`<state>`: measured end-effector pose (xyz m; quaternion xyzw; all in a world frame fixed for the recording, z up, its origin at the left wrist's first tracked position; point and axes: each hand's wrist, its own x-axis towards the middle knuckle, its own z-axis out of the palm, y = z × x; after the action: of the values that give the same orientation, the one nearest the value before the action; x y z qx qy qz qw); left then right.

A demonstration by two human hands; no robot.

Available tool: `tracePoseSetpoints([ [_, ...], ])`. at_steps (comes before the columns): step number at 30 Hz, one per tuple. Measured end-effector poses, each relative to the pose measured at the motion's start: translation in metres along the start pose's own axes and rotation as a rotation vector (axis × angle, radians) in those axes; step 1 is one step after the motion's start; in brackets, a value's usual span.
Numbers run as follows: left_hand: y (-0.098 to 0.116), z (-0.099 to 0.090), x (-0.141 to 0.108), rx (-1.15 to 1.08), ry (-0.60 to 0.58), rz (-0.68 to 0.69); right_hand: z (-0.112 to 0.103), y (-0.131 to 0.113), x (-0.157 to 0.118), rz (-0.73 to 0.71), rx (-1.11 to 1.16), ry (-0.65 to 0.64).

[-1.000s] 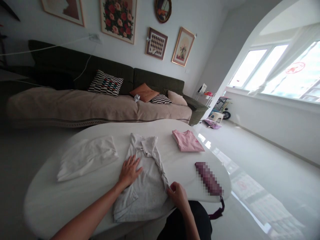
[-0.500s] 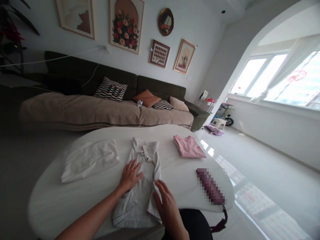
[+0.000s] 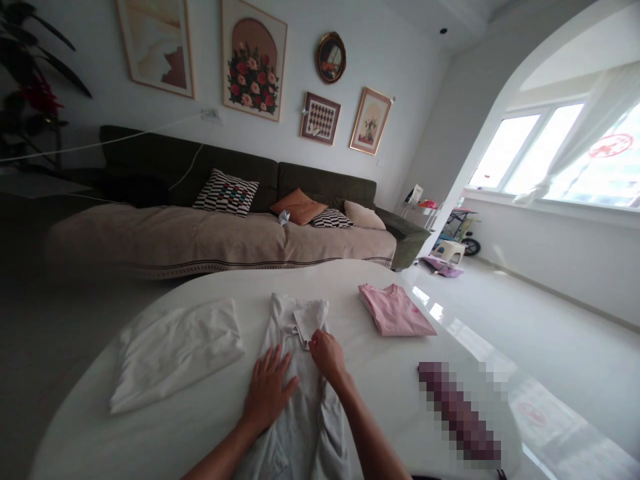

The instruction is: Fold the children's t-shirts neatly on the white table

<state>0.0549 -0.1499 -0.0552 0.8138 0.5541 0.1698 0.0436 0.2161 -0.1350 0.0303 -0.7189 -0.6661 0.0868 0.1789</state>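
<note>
A light grey collared shirt [image 3: 300,413] lies lengthwise on the white table [image 3: 195,433], its sides turned inward and its collar end away from me. My left hand [image 3: 270,385] rests flat on the shirt's left part, fingers spread. Near the collar, my right hand [image 3: 327,357] has its fingers curled and pinched on the shirt's right edge. To the left lies a white folded garment [image 3: 177,347], somewhat wrinkled. A pink folded shirt [image 3: 397,310] sits at the table's far right.
A blurred-out dark purple item [image 3: 460,413] lies on the table's right side. Behind the table stands a long sofa [image 3: 225,240] with a beige cover and several cushions. A purple item [image 3: 443,267] is on the floor near a small white stool [image 3: 450,250].
My right hand has moved away from me along the shirt, from its lower right edge up to the collar, and closed there. My left hand stays flat on the shirt. The view has tilted up slightly.
</note>
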Motion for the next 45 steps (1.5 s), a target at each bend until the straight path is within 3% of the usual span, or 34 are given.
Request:
tracePoseSetpoints([
  [4, -0.003, 0.003, 0.0, -0.007, -0.021, -0.01, 0.031, -0.014, 0.058, 0.051, 0.008, 0.007],
  [10, -0.002, 0.002, 0.0, -0.035, -0.04, -0.021, 0.057, -0.016, 0.081, 0.12, 0.015, -0.003],
  [17, -0.001, 0.002, 0.001, -0.031, -0.063, -0.029, 0.049, -0.007, 0.1, 0.221, 0.111, 0.106],
  [23, 0.003, -0.001, 0.003, -0.029, -0.036, -0.04, 0.052, -0.038, 0.114, 0.262, 0.169, 0.219],
  [27, 0.003, -0.003, 0.002, -0.026, -0.037, -0.041, 0.063, -0.054, 0.114, 0.222, 0.197, 0.187],
  [31, 0.0, -0.001, 0.002, -0.037, -0.028, -0.025, 0.048, -0.042, 0.113, 0.103, 0.224, 0.172],
  [35, -0.001, 0.001, 0.001, -0.038, -0.01, -0.005, 0.011, -0.009, 0.076, 0.034, 0.228, 0.159],
  [39, 0.0, 0.0, 0.002, -0.042, 0.01, -0.004, -0.011, 0.014, -0.021, -0.06, 0.233, 0.035],
  [42, 0.003, -0.004, 0.001, -0.045, 0.004, -0.012, -0.001, 0.021, -0.101, -0.19, 0.242, -0.16],
  [45, 0.006, -0.008, 0.0, -0.048, 0.0, -0.011, 0.022, 0.027, -0.153, -0.168, 0.165, -0.182],
])
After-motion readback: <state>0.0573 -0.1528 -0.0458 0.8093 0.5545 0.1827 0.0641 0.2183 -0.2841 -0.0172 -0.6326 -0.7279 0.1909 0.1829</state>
